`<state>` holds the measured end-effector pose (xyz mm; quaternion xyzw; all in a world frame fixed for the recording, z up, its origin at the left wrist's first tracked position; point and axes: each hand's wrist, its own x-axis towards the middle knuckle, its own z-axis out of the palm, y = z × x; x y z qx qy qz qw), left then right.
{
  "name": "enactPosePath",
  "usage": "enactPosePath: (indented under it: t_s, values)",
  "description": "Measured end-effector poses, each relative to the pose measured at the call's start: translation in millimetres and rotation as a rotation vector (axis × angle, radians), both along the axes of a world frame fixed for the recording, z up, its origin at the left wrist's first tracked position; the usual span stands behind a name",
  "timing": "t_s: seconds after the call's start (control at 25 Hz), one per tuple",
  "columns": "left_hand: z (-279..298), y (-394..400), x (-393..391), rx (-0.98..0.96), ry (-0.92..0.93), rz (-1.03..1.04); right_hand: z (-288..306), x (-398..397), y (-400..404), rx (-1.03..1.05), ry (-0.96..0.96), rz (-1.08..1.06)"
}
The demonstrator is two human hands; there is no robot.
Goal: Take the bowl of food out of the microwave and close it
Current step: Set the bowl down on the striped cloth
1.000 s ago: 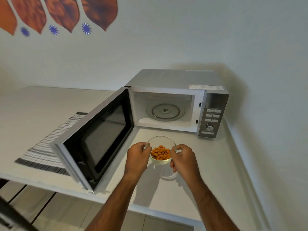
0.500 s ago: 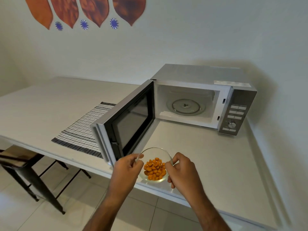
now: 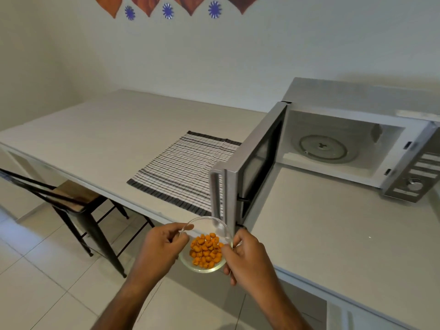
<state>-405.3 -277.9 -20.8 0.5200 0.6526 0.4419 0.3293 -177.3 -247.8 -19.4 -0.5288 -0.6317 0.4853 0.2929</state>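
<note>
Two bare hands hold a clear glass bowl (image 3: 206, 244) of orange snack pieces (image 3: 206, 250) by its rim, out past the front edge of the desk (image 3: 333, 234), above the tiled floor (image 3: 47, 282). Left hand (image 3: 162, 248) and right hand (image 3: 245, 256) each have fingers pinched closed on the rim. The microwave (image 3: 357, 139) stands empty, its door (image 3: 247, 172) wide open just beside the bowl. A light rim pinch could slip and drop the glass, or it could knock the door edge.

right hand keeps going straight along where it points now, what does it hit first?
Likely the free edge of the open microwave door, just beyond the right hand, which grips the glass bowl rim. Depth is unclear.
</note>
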Motion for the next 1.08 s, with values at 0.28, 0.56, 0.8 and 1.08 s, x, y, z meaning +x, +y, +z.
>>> enactPosePath:
  t_s: [0.28, 0.56, 0.8, 1.08]
  values:
    - [-18.5, 25.5, -92.5, 0.010, 0.038, 0.044, -19.6, -89.7, 14.7, -0.054, 0.101, 0.077]
    - [-28.0, 84.7, -138.8, 0.034, 0.060, 0.047, -29.0, -146.8, 59.7, -0.104, 0.225, 0.060]
    - [-26.7, 152.5, -144.1, 0.089, 0.089, 0.054, -31.0, -170.3, 108.5, -0.229, 0.406, -0.134]
    - [-44.9, 208.9, -141.6, 0.017, 0.163, 0.011, -43.1, -176.7, 140.2, -0.276, 0.420, -0.231]
